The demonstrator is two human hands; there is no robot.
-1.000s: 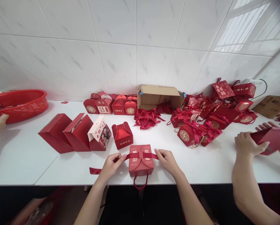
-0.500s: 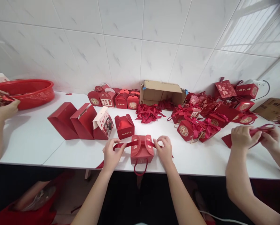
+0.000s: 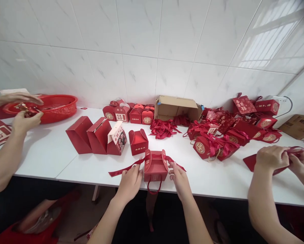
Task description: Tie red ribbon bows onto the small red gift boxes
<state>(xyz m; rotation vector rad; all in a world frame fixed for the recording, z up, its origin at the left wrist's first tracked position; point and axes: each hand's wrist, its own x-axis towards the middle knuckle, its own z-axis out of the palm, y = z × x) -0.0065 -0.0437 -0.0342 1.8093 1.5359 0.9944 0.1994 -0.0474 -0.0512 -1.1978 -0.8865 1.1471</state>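
- Near the front edge of the worktop (image 3: 88, 166), between the left hand (image 3: 130, 179) and the right hand (image 3: 180, 179), the box (image 3: 155, 166) stands upright, its handle (image 3: 154, 192) reaching the edge
- Across its top runs the ribbon (image 3: 120, 172), passing through the two curved flaps (image 3: 148, 161), one end trailing well out to the left, the other showing shorter on the right
- Loosely curled beside the box, the left hand is against or just under the ribbon; whether it pinches it I cannot tell
- Half unfurled, the right hand has its fingertips by the box's right side and the ribbon; a grip there is likewise unclear
- Uneven ends look the likeliest trouble: a tug on the left alone could draw the shorter end back through the flaps
- Should the ribbon go slack, the flaps could spring apart, as little else seems to hold them
- Too hard a pull might crease or tear the flaps where the ribbon passes
- A wrist catching the handle could drag the box off the edge
- Just behind sits a spare box (image 3: 138, 142); a wide sweep of the left hand might knock it into the nearby cartons (image 3: 78, 135)
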